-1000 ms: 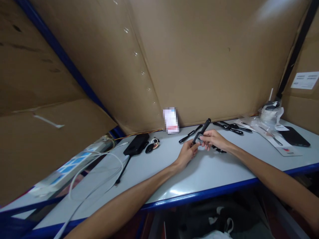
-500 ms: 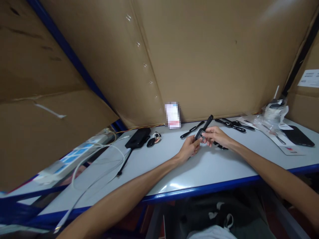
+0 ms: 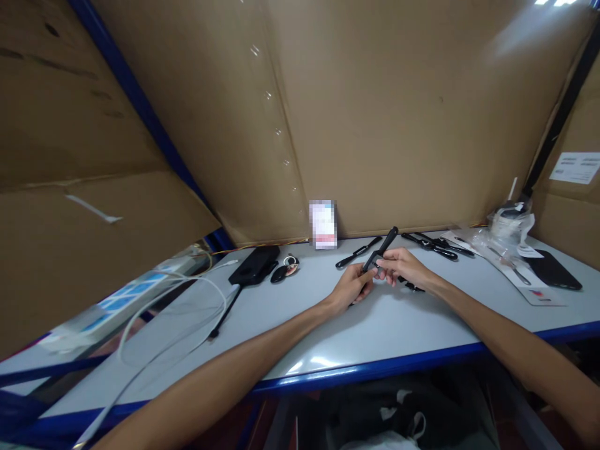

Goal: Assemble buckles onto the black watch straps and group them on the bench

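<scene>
A black spokeshave [image 3: 387,240] is held slanted above the table, one handle pointing up and away. My left hand [image 3: 350,287] is closed round its lower handle, thumb near the middle. With its fingertips my right hand [image 3: 404,265] pinches a small grey metal plate [image 3: 376,260] at the spokeshave's middle; whether the plate is seated or loose I cannot tell. Beyond my left hand lies another black spokeshave body [image 3: 359,252]. Several more black spokeshaves [image 3: 435,246] lie crossed to the right. Small black parts [image 3: 411,284] sit just under my right hand, partly covered by it.
A phone with a blurred screen [image 3: 323,225] leans on the cardboard wall [image 3: 375,125]. Left are a black box with a cable [image 3: 255,265], keys [image 3: 285,270], white cables and a power strip [image 3: 126,300]. Right are plastic packaging [image 3: 509,228] and a black phone [image 3: 555,270]. The table's blue edge [image 3: 375,367] runs in front.
The camera view has shifted slightly, so the table appears lower. Both hands keep their grip at the spokeshave's middle, with only small finger movement.
</scene>
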`<state>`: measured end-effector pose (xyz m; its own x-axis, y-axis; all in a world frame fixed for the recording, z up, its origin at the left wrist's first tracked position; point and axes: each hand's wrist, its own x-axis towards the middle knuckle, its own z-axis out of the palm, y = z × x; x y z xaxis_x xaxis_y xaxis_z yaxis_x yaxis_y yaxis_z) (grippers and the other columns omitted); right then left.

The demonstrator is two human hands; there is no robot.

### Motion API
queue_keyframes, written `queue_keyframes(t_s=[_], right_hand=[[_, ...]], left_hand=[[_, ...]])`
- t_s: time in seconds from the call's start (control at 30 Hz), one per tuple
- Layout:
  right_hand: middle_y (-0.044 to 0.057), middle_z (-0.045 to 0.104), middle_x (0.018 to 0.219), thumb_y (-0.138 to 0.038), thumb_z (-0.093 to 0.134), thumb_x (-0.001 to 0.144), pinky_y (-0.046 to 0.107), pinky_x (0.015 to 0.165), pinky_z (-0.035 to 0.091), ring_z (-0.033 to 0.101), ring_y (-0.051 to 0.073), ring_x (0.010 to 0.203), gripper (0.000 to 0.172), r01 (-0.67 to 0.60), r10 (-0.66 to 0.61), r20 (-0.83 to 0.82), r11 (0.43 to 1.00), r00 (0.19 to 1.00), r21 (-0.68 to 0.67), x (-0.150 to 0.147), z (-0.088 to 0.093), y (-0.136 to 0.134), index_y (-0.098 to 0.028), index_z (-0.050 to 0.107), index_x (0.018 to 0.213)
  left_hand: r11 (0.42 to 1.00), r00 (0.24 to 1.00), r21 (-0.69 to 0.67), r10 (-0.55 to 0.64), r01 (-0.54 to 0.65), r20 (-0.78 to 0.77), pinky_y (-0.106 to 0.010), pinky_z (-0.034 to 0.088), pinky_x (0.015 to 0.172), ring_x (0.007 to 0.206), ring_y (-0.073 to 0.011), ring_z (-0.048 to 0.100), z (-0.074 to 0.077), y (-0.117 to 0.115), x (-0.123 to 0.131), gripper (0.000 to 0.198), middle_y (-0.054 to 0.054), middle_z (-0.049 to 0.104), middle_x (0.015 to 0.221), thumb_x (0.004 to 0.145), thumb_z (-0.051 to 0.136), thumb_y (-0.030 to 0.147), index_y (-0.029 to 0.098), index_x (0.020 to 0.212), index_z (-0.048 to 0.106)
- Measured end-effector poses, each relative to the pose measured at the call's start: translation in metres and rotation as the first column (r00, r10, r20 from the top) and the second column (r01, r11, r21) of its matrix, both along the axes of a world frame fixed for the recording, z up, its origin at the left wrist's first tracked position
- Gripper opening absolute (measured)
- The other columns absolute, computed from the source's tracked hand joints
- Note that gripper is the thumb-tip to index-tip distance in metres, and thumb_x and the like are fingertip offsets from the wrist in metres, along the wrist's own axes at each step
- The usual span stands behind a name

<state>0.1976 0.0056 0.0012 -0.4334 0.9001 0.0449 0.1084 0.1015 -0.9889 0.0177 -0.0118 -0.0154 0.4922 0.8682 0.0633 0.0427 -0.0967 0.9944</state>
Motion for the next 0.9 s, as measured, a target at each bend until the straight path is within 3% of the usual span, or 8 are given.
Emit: queue_keyframes(t_s=[0.1, 0.17, 0.27, 0.33, 0.43, 0.53, 0.73, 0.9], right_hand=[[0.005, 0.068, 0.070, -0.051, 0.060, 0.086, 0.021, 0.043, 0.042, 0.056, 0.011, 0.048, 0.038, 0.029, -0.033, 0.099, 0.998, 0.994, 0.047, 0.002, 0.003, 0.002, -0.014, 0.062, 0.080], [0.006, 0.068, 0.070, -0.047, 0.050, 0.094, 0.022, 0.048, 0.041, 0.057, 0.012, 0.051, 0.037, 0.120, -0.181, 0.276, 0.968, 0.944, 0.222, 0.008, 0.011, 0.002, -0.015, 0.064, 0.083], [0.008, 0.070, 0.074, -0.034, 0.050, 0.095, 0.025, 0.061, 0.040, 0.062, 0.017, 0.067, 0.029, 0.166, -0.543, 0.497, 0.770, 0.677, 0.616, 0.026, 0.025, 0.002, -0.016, 0.070, 0.086], [0.008, 0.072, 0.080, -0.029, 0.054, 0.092, 0.026, 0.067, 0.039, 0.064, 0.020, 0.076, 0.022, 0.080, -0.629, 0.575, 0.708, 0.523, 0.701, 0.041, 0.033, 0.002, -0.017, 0.073, 0.087], [0.007, 0.074, 0.087, -0.031, 0.064, 0.087, 0.026, 0.066, 0.037, 0.064, 0.020, 0.077, 0.016, -0.026, -0.512, 0.724, 0.808, 0.462, 0.588, 0.059, 0.037, 0.002, -0.019, 0.075, 0.089], [0.007, 0.073, 0.087, -0.034, 0.071, 0.081, 0.025, 0.062, 0.037, 0.063, 0.019, 0.074, 0.019, -0.091, -0.367, 0.799, 0.883, 0.476, 0.460, 0.065, 0.035, 0.003, -0.018, 0.074, 0.090], [0.001, 0.069, 0.078, -0.024, 0.075, 0.074, 0.022, 0.060, 0.036, 0.060, 0.015, 0.069, 0.020, -0.236, -0.152, 0.829, 0.917, 0.539, 0.321, 0.060, 0.026, 0.006, -0.019, 0.073, 0.094], [0.003, 0.070, 0.079, -0.006, 0.060, 0.074, 0.022, 0.063, 0.036, 0.060, 0.015, 0.072, 0.020, -0.223, -0.238, 0.851, 0.900, 0.469, 0.375, 0.061, 0.017, 0.010, -0.018, 0.073, 0.083]], left_hand=[[0.998, 0.999, -0.061, 0.027, -0.024, 0.044, -0.018, 0.015, 0.032, 0.032, -0.0041, 0.026, 0.000, 0.001, 0.000, 0.037, 0.008, 0.041, 0.046, 0.080, 0.066, 0.053, 0.018, 0.079, 0.053], [0.989, 0.993, -0.128, 0.086, -0.075, 0.081, -0.018, 0.014, 0.032, 0.032, -0.0040, 0.025, 0.001, 0.003, 0.000, 0.035, 0.009, 0.040, 0.047, 0.079, 0.067, 0.050, 0.018, 0.079, 0.051], [0.968, 0.979, -0.217, 0.156, -0.126, 0.127, -0.017, 0.013, 0.033, 0.033, -0.0036, 0.024, 0.002, 0.005, -0.002, 0.030, 0.009, 0.038, 0.048, 0.081, 0.065, 0.044, 0.019, 0.080, 0.049], [0.961, 0.974, -0.243, 0.170, -0.131, 0.150, -0.017, 0.013, 0.034, 0.034, -0.0033, 0.023, 0.003, 0.005, -0.002, 0.027, 0.009, 0.037, 0.050, 0.083, 0.063, 0.041, 0.018, 0.079, 0.048], [0.961, 0.973, -0.243, 0.172, -0.132, 0.152, -0.017, 0.013, 0.034, 0.035, -0.0031, 0.023, 0.005, 0.003, -0.002, 0.026, 0.009, 0.037, 0.051, 0.085, 0.062, 0.039, 0.018, 0.078, 0.048], [0.959, 0.974, -0.248, 0.175, -0.134, 0.147, -0.017, 0.013, 0.034, 0.035, -0.0031, 0.024, 0.005, 0.002, -0.002, 0.026, 0.009, 0.036, 0.051, 0.086, 0.061, 0.039, 0.018, 0.078, 0.048], [0.954, 0.973, -0.267, 0.180, -0.137, 0.145, -0.017, 0.013, 0.033, 0.035, -0.0031, 0.023, 0.004, 0.003, -0.002, 0.028, 0.009, 0.036, 0.051, 0.085, 0.063, 0.042, 0.018, 0.078, 0.049], [0.955, 0.974, -0.263, 0.177, -0.135, 0.143, -0.017, 0.013, 0.034, 0.035, -0.0031, 0.024, 0.004, 0.002, -0.002, 0.030, 0.009, 0.036, 0.051, 0.085, 0.064, 0.043, 0.018, 0.078, 0.049]])
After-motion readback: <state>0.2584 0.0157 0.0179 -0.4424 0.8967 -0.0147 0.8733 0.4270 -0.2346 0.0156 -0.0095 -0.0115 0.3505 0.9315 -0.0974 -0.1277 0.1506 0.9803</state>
